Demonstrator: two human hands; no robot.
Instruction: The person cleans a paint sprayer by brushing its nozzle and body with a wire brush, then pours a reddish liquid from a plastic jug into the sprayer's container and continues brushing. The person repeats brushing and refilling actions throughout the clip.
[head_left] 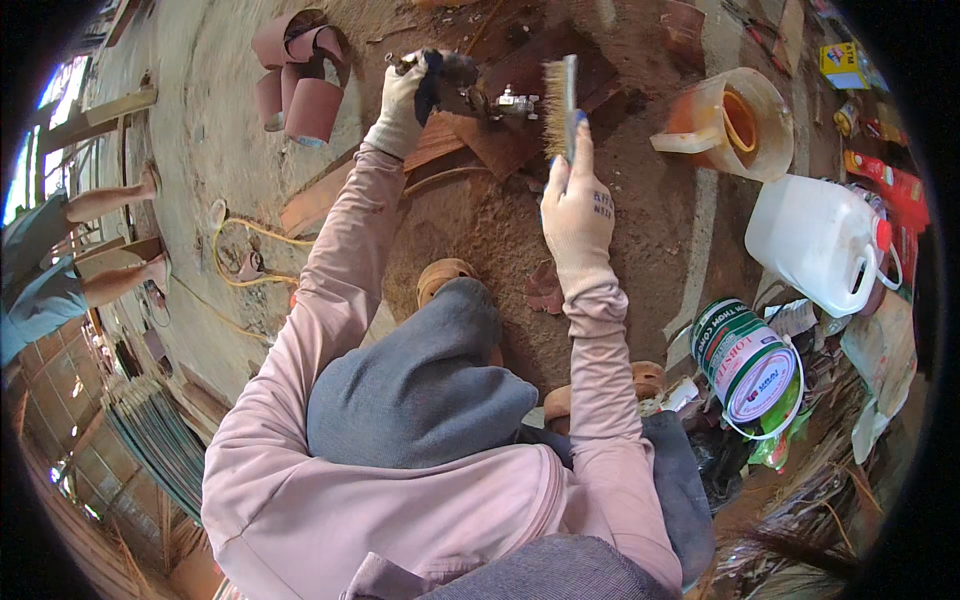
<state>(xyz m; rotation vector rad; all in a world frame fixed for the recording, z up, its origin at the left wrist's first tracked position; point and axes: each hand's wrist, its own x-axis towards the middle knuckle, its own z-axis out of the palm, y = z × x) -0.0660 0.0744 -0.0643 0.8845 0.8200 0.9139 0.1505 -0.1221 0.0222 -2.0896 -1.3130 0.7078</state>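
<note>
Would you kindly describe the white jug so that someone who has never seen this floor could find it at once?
Start at the person's gloved right hand, which holds a brush upright, then look to its right across the dusty floor. Past the orange pitcher lies the white plastic jug, above a green and white paint can. Only it is plain white, with a red cap.

Pale-gloved hands, tan-bristled brush

Gloved left hand grips dark power tool; gloved right hand holds wire brush upright beside it.
</note>
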